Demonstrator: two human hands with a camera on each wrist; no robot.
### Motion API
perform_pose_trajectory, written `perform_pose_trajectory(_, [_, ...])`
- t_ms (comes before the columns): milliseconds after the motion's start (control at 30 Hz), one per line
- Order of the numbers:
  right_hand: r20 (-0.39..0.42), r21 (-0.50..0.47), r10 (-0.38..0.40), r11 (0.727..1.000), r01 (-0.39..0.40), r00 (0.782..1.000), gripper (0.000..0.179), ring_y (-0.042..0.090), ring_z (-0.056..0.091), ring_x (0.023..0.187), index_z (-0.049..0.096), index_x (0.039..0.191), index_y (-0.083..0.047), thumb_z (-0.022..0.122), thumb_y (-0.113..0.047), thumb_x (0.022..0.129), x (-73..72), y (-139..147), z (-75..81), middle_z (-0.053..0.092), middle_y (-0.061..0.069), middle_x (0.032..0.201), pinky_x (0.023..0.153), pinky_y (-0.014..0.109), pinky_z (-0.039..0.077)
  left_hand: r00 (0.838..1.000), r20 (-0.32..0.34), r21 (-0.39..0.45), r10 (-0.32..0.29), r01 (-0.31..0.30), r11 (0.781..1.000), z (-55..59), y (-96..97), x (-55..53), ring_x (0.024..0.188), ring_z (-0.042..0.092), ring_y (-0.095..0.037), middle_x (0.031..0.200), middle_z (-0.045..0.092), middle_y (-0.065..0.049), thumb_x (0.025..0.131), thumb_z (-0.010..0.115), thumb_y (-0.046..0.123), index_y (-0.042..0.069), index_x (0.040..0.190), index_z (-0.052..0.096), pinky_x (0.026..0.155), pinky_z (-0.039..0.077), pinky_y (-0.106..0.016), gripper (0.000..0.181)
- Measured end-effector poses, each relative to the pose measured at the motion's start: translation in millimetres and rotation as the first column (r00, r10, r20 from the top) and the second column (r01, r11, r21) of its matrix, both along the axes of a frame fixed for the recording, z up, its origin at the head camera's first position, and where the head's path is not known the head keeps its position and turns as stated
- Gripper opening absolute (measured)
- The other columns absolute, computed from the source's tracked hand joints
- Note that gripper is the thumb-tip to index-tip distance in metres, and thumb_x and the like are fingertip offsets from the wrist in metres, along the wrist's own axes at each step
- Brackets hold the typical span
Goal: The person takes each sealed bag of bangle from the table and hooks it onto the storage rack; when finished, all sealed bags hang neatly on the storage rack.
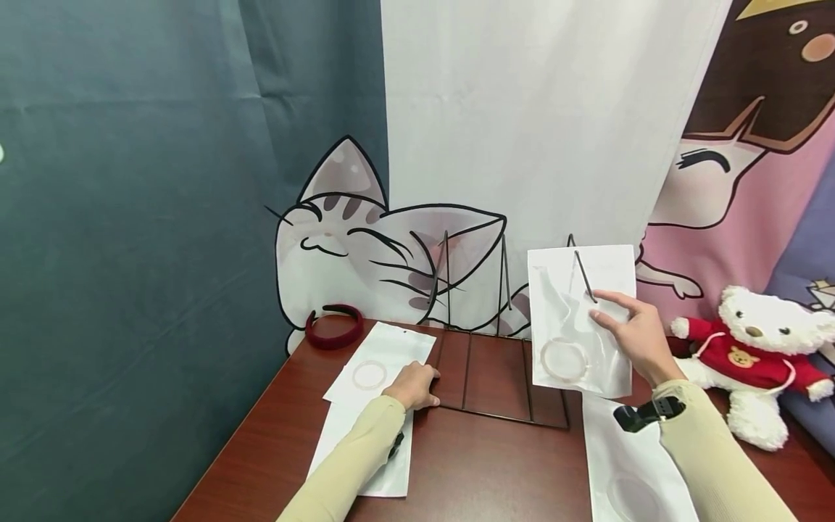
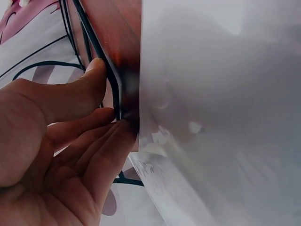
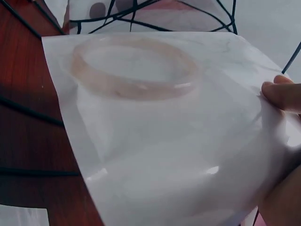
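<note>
My left hand [image 1: 412, 386] grips the left front corner of a black wire display rack [image 1: 485, 415], its thumb and fingertips [image 2: 123, 134] about the wire in the left wrist view. At the rack's right side, my right hand [image 1: 642, 341] holds a translucent white plastic bag [image 1: 554, 304]. A pale pink bangle [image 3: 160, 92] shows in the bag's lower part. One hook [image 1: 585, 275] of the rack slants down across the bag's upper front, its end by my right fingertips. Whether the hook passes through the bag's hole is unclear.
White bags [image 1: 365, 457] lie left of the rack, one holding a bangle [image 1: 355, 377]. Another bag [image 1: 603, 453] lies at the right front. A dark red headband [image 1: 335, 339] lies at the table's back left. A white teddy bear [image 1: 750, 362] in red sits at the right. Printed curtains hang behind.
</note>
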State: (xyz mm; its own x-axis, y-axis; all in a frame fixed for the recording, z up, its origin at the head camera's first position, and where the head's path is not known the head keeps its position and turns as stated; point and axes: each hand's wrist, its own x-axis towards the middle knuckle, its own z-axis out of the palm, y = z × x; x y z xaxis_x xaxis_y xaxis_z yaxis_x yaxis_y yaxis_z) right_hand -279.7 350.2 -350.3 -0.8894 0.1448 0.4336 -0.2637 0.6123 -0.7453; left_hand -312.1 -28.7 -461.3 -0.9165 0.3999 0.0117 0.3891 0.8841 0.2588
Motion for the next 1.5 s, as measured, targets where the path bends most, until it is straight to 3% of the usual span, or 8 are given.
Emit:
perform_pose_trajectory(300, [0.028,-0.026,-0.063,0.998,0.064,0.998,0.045,-0.004,0.047,0.108,0.069,0.139,-0.007,0.077,-0.023,0.098,-13.0,-3,-2.4,0.058,0.021,0.149,0.081,0.008,0.04,1.0,-0.015,0.0,-0.002,0.002,1.0,-0.1,0.5,1.7,0.114,0.071,-0.032,0.121,0.077,-0.015,0.085,0.091,0.02,0.004,0.126,0.076,0.101,0.057,-0.04,0.047])
perform_pose_trajectory(467, [0.015,-0.005,-0.079,0.997,0.079,0.997,0.042,0.001,0.038,0.063,0.069,0.138,-0.005,0.075,-0.015,0.098,-18.1,-5,-6.4,0.063,0.016,0.133,0.057,0.02,0.039,1.0,-0.007,0.001,0.003,-0.003,1.0,-1.5,0.3,2.1,0.115,0.071,-0.032,0.121,0.076,-0.016,0.085,0.09,0.02,0.005,0.127,0.076,0.101,0.057,-0.04,0.047])
perform_pose_trajectory(533, [0.003,-0.008,-0.074,0.997,0.074,0.997,0.04,0.004,0.03,0.055,0.07,0.137,-0.004,0.074,-0.013,0.098,-18.5,-5,-8.7,0.064,0.01,0.128,0.049,0.024,0.035,1.0,-0.007,0.001,0.003,-0.003,1.0,-2.1,0.4,1.8,0.115,0.071,-0.032,0.122,0.076,-0.016,0.085,0.09,0.02,0.005,0.127,0.076,0.101,0.057,-0.04,0.047])
perform_pose_trajectory(733, [-0.023,-0.031,-0.052,0.998,0.051,0.998,0.038,-0.002,0.035,0.053,0.072,0.134,-0.004,0.074,-0.006,0.097,-18.2,-2,-15.5,0.066,-0.025,0.121,0.05,0.021,0.037,1.0,-0.019,-0.006,0.0,0.0,1.0,0.3,0.4,1.8,0.114,0.07,-0.032,0.121,0.077,-0.015,0.084,0.091,0.021,0.005,0.126,0.076,0.101,0.057,-0.04,0.047])
perform_pose_trajectory(800, [-0.014,-0.027,-0.063,0.998,0.063,0.998,0.037,-0.001,0.029,0.048,0.073,0.134,-0.004,0.073,-0.004,0.096,-18.5,-1,-16.6,0.067,-0.021,0.122,0.046,0.022,0.035,1.0,-0.019,-0.003,-0.001,0.001,1.0,1.3,0.2,2.6,0.114,0.07,-0.032,0.121,0.077,-0.015,0.084,0.091,0.02,0.005,0.126,0.076,0.1,0.057,-0.04,0.047])
perform_pose_trajectory(1000, [0.022,0.049,-0.084,0.995,0.083,0.996,0.033,-0.003,0.044,0.083,0.074,0.131,-0.005,0.07,-0.006,0.099,-15.1,2,-24.8,0.066,0.021,0.139,0.06,0.018,0.039,1.0,-0.011,0.004,0.007,-0.007,1.0,0.1,-0.2,2.4,0.115,0.069,-0.032,0.123,0.076,-0.015,0.085,0.09,0.021,0.005,0.128,0.076,0.102,0.056,-0.04,0.047])
perform_pose_trajectory(1300, [0.05,0.087,-0.076,0.994,0.071,0.996,0.035,0.004,0.048,0.062,0.074,0.128,-0.003,0.074,-0.004,0.094,-7.5,18,-48.8,0.062,0.005,0.083,0.052,0.025,0.041,1.0,-0.023,-0.005,0.0,0.0,1.0,-0.9,0.1,2.4,0.115,0.069,-0.033,0.122,0.076,-0.015,0.084,0.091,0.022,0.006,0.127,0.076,0.101,0.056,-0.041,0.048])
perform_pose_trajectory(1500, [0.122,0.149,0.012,0.988,-0.03,0.992,0.034,-0.008,0.055,0.079,0.074,0.13,-0.002,0.073,-0.004,0.096,3.5,35,-63.6,0.076,0.02,0.099,0.065,0.018,0.046,0.999,-0.031,-0.004,-0.01,0.01,1.0,-1.7,-0.4,-0.3,0.114,0.07,-0.033,0.122,0.077,-0.014,0.084,0.091,0.022,0.006,0.127,0.076,0.1,0.057,-0.041,0.048])
